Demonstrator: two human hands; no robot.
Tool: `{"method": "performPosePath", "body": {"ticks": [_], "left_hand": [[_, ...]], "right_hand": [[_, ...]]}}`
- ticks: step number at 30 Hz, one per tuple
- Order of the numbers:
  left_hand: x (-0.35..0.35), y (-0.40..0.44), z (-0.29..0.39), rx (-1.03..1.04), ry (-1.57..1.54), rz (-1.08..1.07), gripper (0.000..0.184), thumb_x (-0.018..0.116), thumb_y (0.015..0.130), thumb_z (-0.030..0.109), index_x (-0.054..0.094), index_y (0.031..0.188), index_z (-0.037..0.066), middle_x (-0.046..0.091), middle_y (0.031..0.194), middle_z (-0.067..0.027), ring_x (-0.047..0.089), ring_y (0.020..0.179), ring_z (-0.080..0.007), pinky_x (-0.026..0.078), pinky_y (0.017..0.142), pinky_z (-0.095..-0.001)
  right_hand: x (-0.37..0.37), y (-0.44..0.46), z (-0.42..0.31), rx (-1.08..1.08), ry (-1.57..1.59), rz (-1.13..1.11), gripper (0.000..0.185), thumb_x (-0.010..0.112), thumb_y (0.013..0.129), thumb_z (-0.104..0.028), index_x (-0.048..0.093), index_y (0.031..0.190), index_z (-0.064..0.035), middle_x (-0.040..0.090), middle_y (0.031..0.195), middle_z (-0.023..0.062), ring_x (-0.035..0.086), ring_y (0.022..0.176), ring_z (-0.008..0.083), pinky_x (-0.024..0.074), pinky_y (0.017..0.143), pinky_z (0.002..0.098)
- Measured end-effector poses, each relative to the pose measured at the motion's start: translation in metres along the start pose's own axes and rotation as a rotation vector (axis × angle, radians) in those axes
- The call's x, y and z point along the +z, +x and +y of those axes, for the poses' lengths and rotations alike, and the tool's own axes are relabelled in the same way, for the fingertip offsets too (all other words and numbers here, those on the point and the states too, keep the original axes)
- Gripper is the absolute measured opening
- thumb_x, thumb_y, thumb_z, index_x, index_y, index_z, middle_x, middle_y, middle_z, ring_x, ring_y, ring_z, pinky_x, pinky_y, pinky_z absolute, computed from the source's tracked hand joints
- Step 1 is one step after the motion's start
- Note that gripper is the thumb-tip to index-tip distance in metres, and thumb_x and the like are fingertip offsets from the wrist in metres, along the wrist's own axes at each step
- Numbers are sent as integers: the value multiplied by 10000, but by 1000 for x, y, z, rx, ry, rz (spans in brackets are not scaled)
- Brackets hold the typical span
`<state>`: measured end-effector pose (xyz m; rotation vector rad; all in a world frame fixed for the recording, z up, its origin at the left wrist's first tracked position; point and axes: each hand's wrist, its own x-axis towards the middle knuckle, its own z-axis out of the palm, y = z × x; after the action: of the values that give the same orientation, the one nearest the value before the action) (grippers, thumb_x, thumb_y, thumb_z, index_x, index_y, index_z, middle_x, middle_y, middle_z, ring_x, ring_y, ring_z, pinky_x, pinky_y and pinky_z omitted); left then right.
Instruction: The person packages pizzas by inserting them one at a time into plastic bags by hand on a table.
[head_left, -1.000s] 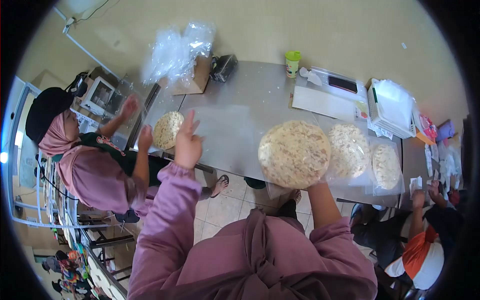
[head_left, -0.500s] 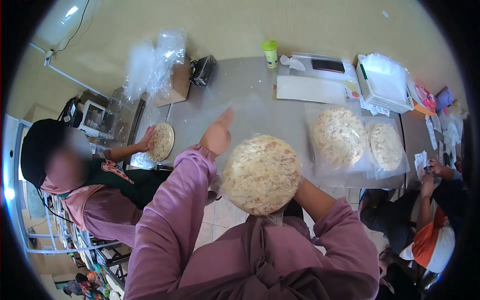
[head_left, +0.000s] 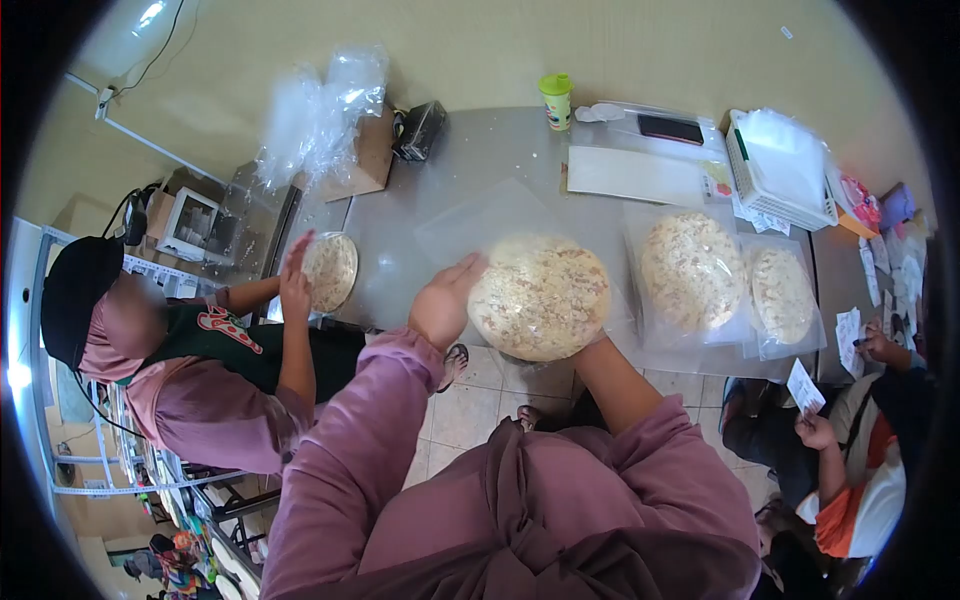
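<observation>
A round pizza (head_left: 540,300) in clear plastic is raised in front of me at the table's front edge, topped with pale shreds and brownish bits. My right hand (head_left: 596,354) supports it from below; the fingers are hidden under the pizza. At its left edge, my left hand (head_left: 443,305) has its fingers stretched out, with the tips touching or very near the plastic. A large bagged pizza (head_left: 692,268) and a smaller bagged pizza (head_left: 783,295) lie to the right on the steel table (head_left: 430,220).
On the left, a co-worker's hands (head_left: 296,285) are beside another pizza (head_left: 332,272). Along the back stand plastic bags on a cardboard box (head_left: 362,165), a green cup (head_left: 556,102), a phone (head_left: 670,130) and a white basket (head_left: 770,165). Another person at right holds papers (head_left: 804,388).
The bagged pizza has moved up and slightly right, further over the table. My left hand has come down to its left edge. The co-worker has raised a hand from the left pizza.
</observation>
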<state>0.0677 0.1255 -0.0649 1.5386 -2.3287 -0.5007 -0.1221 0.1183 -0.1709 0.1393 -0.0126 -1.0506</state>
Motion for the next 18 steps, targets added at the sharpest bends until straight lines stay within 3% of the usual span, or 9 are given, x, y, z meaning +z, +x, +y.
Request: {"method": "performPosePath", "body": {"ticks": [3,5,9,13,18], "left_hand": [[9,-7,4,-48,42,185,337,434,787,13,530,1104,76,509,1167,-146,512,1026,-320,436,856,-354],[23,-11,-7,-167,-4,438,116,510,758,53,553,866,45,568,865,-160,560,808,-331,455,703,-403],[30,-15,-26,-170,265,243,66,531,737,90,510,747,28,538,749,-156,535,707,-335,434,630,-424],[34,-28,-15,-99,118,221,78,528,737,92,499,723,21,527,719,-161,525,677,-355,430,599,-420],[51,-47,21,-27,-98,244,97,532,743,83,475,714,11,507,707,-167,516,662,-361,417,583,-421]], "right_hand": [[0,0,1,-27,14,-36,545,347,874,-457,392,1263,-78,449,1261,142,473,1115,323,448,872,483],[4,-3,1,-29,43,-56,550,344,872,-464,395,1261,-78,449,1261,142,472,1116,328,445,875,486],[2,-9,5,-54,39,-20,576,341,860,-492,403,1256,-78,453,1256,146,470,1117,334,431,886,500],[7,-7,4,-189,-25,110,557,322,862,-483,423,1242,-88,448,1256,152,462,1118,355,421,888,521],[3,8,13,-287,-38,90,587,333,839,-512,463,1208,-75,499,1208,142,497,1078,344,421,889,508]]}}
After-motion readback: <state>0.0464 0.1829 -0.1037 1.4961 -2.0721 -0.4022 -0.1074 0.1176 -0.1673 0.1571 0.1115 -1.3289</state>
